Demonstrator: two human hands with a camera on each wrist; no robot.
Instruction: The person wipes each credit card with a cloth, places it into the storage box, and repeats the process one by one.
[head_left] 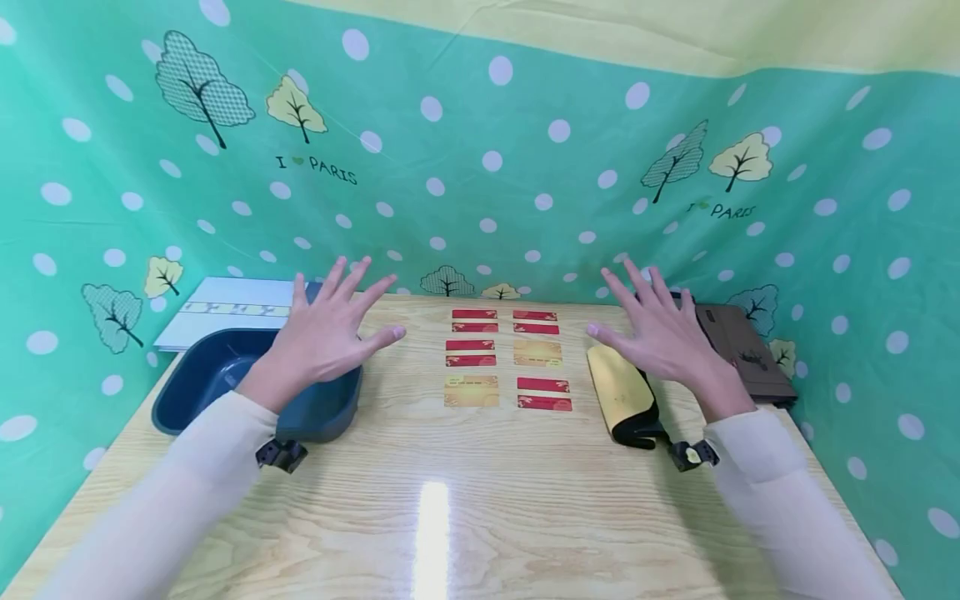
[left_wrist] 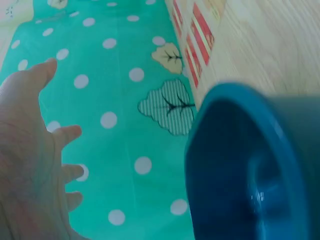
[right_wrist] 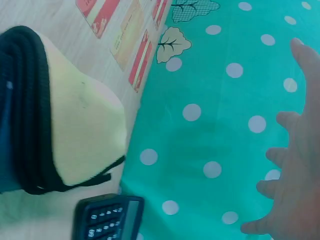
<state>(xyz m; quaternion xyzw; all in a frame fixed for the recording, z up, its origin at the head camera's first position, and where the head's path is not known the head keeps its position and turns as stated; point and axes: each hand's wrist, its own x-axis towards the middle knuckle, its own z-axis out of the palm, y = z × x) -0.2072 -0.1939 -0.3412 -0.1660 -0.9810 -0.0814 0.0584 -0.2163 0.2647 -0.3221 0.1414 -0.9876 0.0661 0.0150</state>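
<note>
My left hand (head_left: pixel 318 333) is raised over the inner side of a dark blue plastic basin (head_left: pixel 180 392), fingers spread and holding nothing. In the left wrist view, the basin's rim (left_wrist: pixel 240 92) lies beside that hand (left_wrist: pixel 30 160), apart from it. My right hand (head_left: pixel 663 329), also spread and holding nothing, hovers above a folded yellow item with black edging (head_left: pixel 618 383). A black calculator (right_wrist: pixel 107 217) lies past the folded item, mostly hidden by the hand in the head view. Between the hands, several red cards (head_left: pixel 543 393) and gold cards (head_left: pixel 471 391) lie flat in two columns.
A white flat box or folder (head_left: pixel 232 300) sits at the back left, partly behind the basin. On the right lies a brown case (head_left: pixel 742 350) with a dark figure on it. Green dotted cloth (head_left: pixel 480 167) surrounds the wooden table (head_left: pixel 525 500) at the back and sides.
</note>
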